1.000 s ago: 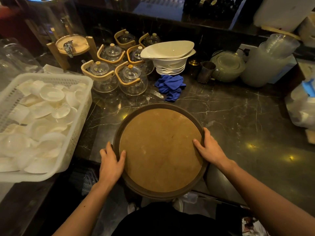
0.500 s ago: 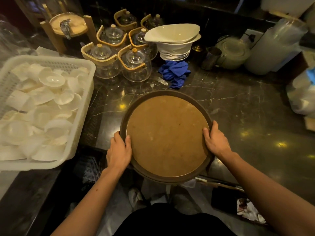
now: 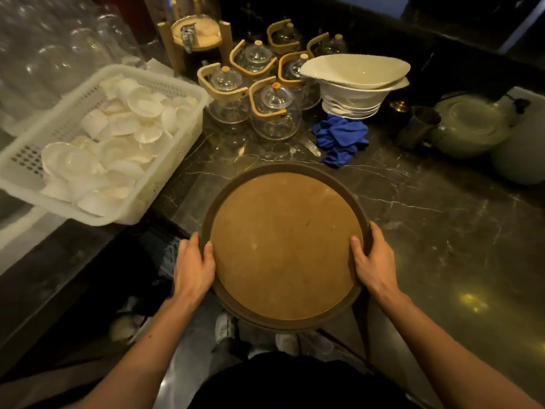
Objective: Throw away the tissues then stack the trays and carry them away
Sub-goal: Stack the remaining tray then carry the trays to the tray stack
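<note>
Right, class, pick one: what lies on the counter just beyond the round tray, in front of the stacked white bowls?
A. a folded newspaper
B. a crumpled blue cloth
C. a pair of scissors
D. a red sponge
B: a crumpled blue cloth lies on the dark marble counter between the round tray and the stacked white bowls.

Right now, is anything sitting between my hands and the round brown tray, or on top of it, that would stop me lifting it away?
Nothing visible. The left hand and right hand already grip opposite rims of the round brown tray, whose surface is bare. The blue cloth and glass teapots sit beyond its far edge.
</note>
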